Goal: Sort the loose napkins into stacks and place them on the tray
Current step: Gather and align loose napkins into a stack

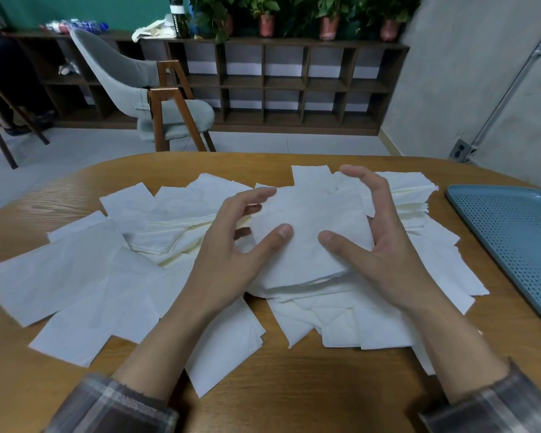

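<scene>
left hand (228, 254) + right hand (384, 254) flank napkin stack (310, 232), thumbs on top | loose napkins (60, 276) around

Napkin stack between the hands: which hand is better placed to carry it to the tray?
Probably the right hand: it flanks the napkin stack on the side nearer the blue tray. The left hand would have to cross over.

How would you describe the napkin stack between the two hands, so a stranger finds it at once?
On the wooden table, left of the blue tray, lies a spread of white napkins. Mid-spread, between the left hand and right hand, sits the stack: the only pile with both thumbs on it.
</scene>
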Tool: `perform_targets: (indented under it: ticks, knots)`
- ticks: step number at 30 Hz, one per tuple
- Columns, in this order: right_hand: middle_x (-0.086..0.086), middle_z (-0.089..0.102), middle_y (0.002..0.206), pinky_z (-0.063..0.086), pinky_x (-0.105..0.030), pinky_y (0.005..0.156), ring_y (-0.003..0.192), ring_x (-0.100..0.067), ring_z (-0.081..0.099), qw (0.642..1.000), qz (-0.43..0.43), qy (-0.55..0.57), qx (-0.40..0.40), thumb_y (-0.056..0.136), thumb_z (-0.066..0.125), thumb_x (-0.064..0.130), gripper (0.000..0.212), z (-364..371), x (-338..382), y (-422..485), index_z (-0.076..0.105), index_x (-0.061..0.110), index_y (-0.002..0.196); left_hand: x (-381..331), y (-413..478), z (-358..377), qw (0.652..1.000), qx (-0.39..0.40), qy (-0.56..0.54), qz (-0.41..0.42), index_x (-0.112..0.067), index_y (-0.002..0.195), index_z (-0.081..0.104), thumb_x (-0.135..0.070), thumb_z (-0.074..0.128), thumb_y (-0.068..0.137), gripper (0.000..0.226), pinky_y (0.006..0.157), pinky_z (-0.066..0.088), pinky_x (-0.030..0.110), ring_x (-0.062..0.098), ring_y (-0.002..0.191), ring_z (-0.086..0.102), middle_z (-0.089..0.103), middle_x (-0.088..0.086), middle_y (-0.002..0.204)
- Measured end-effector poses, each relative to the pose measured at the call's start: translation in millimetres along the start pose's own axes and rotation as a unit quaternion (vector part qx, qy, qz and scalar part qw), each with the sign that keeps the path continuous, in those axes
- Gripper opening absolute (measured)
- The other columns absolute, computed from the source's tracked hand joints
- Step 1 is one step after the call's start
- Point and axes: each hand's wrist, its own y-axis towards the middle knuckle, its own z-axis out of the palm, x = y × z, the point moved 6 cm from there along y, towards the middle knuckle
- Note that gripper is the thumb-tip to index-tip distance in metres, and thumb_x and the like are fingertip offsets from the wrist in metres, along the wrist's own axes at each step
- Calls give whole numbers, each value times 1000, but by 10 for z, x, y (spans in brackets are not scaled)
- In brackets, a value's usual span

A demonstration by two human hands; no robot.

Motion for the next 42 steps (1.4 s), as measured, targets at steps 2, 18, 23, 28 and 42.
perform_targets:
  ticks: [2, 18, 23, 28, 42]
  knots:
    - [28, 49, 143, 55, -28, 101, 128, -8, 60, 1000, -17, 14, -11, 92, 76, 18, 63, -11, 19, -5, 44, 48, 136, -25, -11, 21, 999, 9, -38, -20, -38, 134, 64, -38, 75, 91, 44, 78, 48, 9, -12, 103, 63, 68, -24, 119]
    - [25, 77, 107, 43, -3, 90, 106, 11, 67, 989, 20, -56, -136, 97, 67, -2, 28, -296, -140, 26, 82, 19, 107, -42, -161, 362, 953, 97, 186, 216, -25, 106, 74, -35, 89, 85, 27, 87, 48, 27, 11, 107, 57, 56, -10, 115]
    - [25, 77, 110, 41, -1, 92, 111, 13, 64, 991, 24, -45, -121, 98, 64, -2, 30, -248, -132, 17, 82, 19, 110, 34, -224, 507, 926, 140, 244, 252, -28, 103, 79, -35, 80, 90, 15, 80, 43, 19, -2, 94, 43, 60, -13, 110]
    - [28, 75, 113, 39, 0, 94, 115, 14, 61, 993, 29, -59, -97, 97, 58, -7, 40, -238, -121, 23, 80, 23, 112, -34, -212, 426, 943, 86, 189, 259, -17, 98, 79, -20, 78, 94, 5, 83, 52, 28, 9, 98, 63, 67, -9, 108]
    - [32, 74, 111, 40, 1, 90, 114, 17, 60, 995, 42, -43, -83, 96, 55, -8, 43, -257, -130, 30, 80, 24, 112, -55, -154, 255, 984, 62, 72, 148, -19, 87, 84, -10, 75, 86, 13, 75, 52, 20, 10, 85, 74, 78, -15, 86]
